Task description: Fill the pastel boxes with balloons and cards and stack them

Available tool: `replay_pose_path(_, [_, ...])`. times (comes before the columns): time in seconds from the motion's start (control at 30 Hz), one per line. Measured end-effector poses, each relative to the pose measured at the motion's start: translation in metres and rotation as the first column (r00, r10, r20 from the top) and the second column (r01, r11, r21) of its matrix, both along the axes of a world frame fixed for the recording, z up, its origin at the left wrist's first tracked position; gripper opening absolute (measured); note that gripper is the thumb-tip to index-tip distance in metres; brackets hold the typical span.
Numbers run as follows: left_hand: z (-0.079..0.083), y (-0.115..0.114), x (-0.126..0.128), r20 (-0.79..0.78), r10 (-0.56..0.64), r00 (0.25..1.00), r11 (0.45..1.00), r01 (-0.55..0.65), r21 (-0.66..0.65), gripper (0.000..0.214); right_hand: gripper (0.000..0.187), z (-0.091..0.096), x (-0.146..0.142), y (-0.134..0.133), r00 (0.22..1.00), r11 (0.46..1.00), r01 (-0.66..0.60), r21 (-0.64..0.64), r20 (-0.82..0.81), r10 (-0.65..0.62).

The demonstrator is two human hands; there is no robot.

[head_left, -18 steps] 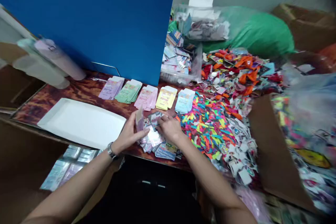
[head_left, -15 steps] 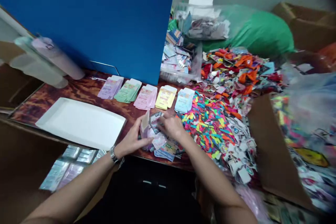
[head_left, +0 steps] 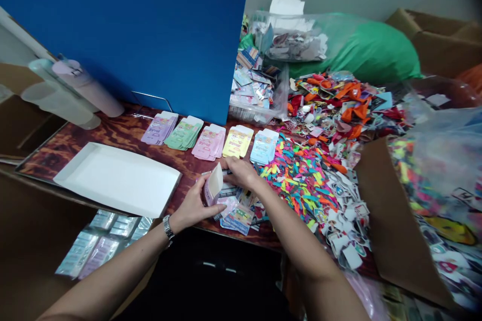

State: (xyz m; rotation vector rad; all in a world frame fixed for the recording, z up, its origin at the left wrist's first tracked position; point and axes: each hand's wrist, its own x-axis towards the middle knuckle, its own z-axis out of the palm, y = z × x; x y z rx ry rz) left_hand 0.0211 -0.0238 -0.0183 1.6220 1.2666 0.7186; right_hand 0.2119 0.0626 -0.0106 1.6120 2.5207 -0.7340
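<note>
Well, open-topped box (head_left: 213, 185) in left hand (head_left: 191, 206); right hand (head_left: 241, 174), grip unclear; cards (head_left: 253, 85) in clear bin (head_left: 281, 103).

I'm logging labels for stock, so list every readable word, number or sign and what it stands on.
"CHARACTERS", as best it reads: on the blue-edged card; its other print is blurred.
Too small or blurred: print on the purple packets, green packets, pink packets, yellow packets and blue packets.
Also unreadable: the open packet in the left hand.
</note>
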Motion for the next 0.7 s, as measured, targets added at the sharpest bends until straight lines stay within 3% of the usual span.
replay_pose_path(0.07, [0.001, 0.004, 0.0, -0.09, 0.099, 0.991, 0.993, -0.093, 0.074, 0.071, 0.026, 0.006, 0.013, -0.011, 0.983, 0.994, 0.087, 0.067, -0.17, -0.075])
replay_pose_path(0.1, [0.001, 0.006, 0.0, -0.139, 0.149, 0.979, 0.984, -0.133, 0.119, 0.07, 0.025, 0.011, 0.02, -0.018, 0.938, 0.976, 0.18, 0.121, -0.32, -0.133])
replay_pose_path(0.13, [0.0, 0.008, 0.0, -0.183, 0.195, 0.964, 0.972, -0.165, 0.167, 0.069, 0.027, 0.017, 0.027, -0.025, 0.846, 0.934, 0.312, 0.173, -0.498, -0.19])
replay_pose_path(0.2, [-0.001, 0.013, 0.002, -0.249, 0.247, 0.937, 0.95, -0.183, 0.252, 0.069, 0.031, 0.03, 0.037, -0.04, 0.57, 0.769, 0.602, 0.215, -0.79, -0.225])
replay_pose_path(0.23, [-0.002, 0.015, 0.004, -0.271, 0.254, 0.929, 0.943, -0.175, 0.284, 0.068, 0.032, 0.036, 0.04, -0.047, 0.469, 0.687, 0.692, 0.219, -0.861, -0.198])
replay_pose_path(0.27, [-0.002, 0.017, 0.006, -0.286, 0.257, 0.923, 0.936, -0.165, 0.31, 0.067, 0.032, 0.041, 0.041, -0.054, 0.424, 0.63, 0.74, 0.236, -0.891, -0.163])
replay_pose_path(0.33, [-0.002, 0.02, 0.011, -0.3, 0.252, 0.92, 0.926, -0.138, 0.352, 0.064, 0.03, 0.046, 0.038, -0.065, 0.491, 0.62, 0.707, 0.34, -0.867, -0.086])
replay_pose_path(0.4, [-0.002, 0.021, 0.017, -0.297, 0.222, 0.929, 0.916, -0.094, 0.391, 0.061, 0.03, 0.044, 0.031, -0.073, 0.621, 0.682, 0.586, 0.438, -0.783, -0.031])
replay_pose_path(0.47, [-0.002, 0.021, 0.022, -0.298, 0.182, 0.937, 0.901, -0.038, 0.431, 0.058, 0.032, 0.036, 0.023, -0.08, 0.702, 0.721, 0.507, 0.473, -0.711, -0.028])
replay_pose_path(0.6, [-0.005, 0.025, 0.032, -0.334, 0.166, 0.928, 0.879, 0.015, 0.477, 0.057, 0.024, 0.017, 0.015, -0.092, 0.813, 0.692, 0.464, 0.553, -0.577, -0.084])
replay_pose_path(0.7, [-0.007, 0.03, 0.038, -0.355, 0.105, 0.929, 0.899, 0.064, 0.434, 0.066, 0.024, 0.012, 0.03, -0.103, 0.836, 0.709, 0.415, 0.57, -0.547, -0.049])
